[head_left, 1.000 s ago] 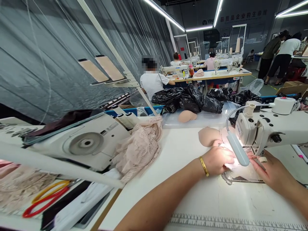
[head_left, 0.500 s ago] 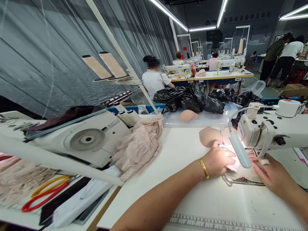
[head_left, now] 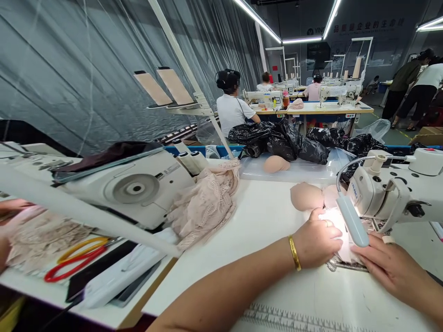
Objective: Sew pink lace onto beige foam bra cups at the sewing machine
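My left hand (head_left: 318,242), with a gold bangle at the wrist, is curled down on a pale fabric piece (head_left: 335,220) lit by the lamp (head_left: 353,220) under the head of the white sewing machine (head_left: 398,193). My right hand (head_left: 387,267) lies flat with fingers stretched on the same piece near the needle. Two beige bra cups (head_left: 306,196) joined to the fabric rest just behind my left hand. The needle area is partly hidden by the lamp.
A heap of pink lace (head_left: 204,207) lies left on the white table (head_left: 263,216), beside another machine (head_left: 134,189). Red and yellow scissors (head_left: 76,260) sit far left. Black bags (head_left: 280,138) and a loose cup (head_left: 275,163) lie behind. Other workers sit at machines beyond.
The view has swung a little left and down. My left hand slid forward over the fabric and my right hand moved closer to the lamp.
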`<state>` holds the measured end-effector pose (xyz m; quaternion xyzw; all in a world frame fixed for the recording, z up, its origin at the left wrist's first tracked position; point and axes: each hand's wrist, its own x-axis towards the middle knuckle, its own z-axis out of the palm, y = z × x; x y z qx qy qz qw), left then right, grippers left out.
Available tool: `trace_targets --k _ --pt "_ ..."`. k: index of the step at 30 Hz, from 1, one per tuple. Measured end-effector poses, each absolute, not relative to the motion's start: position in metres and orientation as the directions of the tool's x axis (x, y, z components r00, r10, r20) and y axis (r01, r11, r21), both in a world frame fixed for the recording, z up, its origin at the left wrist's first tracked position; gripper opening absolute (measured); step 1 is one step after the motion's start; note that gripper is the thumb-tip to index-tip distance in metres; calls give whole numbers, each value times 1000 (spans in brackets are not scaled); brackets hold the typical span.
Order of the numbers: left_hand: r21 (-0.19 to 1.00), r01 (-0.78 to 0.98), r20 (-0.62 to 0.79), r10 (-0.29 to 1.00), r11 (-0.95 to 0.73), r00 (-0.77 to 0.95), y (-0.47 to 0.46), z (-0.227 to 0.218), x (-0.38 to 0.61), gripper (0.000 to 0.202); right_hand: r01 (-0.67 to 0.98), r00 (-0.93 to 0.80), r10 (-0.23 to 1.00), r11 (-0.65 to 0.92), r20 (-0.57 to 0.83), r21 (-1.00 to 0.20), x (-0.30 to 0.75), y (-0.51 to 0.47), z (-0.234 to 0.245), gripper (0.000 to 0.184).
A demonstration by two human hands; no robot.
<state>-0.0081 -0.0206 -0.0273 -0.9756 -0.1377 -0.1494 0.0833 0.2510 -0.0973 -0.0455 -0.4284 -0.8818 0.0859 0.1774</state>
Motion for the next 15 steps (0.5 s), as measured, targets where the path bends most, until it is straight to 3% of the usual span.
trace_targets --k 7,11,15 --pt "-124 248 364 189 -961 912 -39 -31 -4 19 700 -595 770 638 231 -322 245 -99 -40 24" --pt "-126 273 361 212 -954 908 -38 -34 -3 16 730 -547 789 613 280 -301 245 -98 -45 25" --pt "-132 298 355 235 -945 905 -32 -33 0 20 774 -509 828 559 233 -297 246 -96 -52 27"
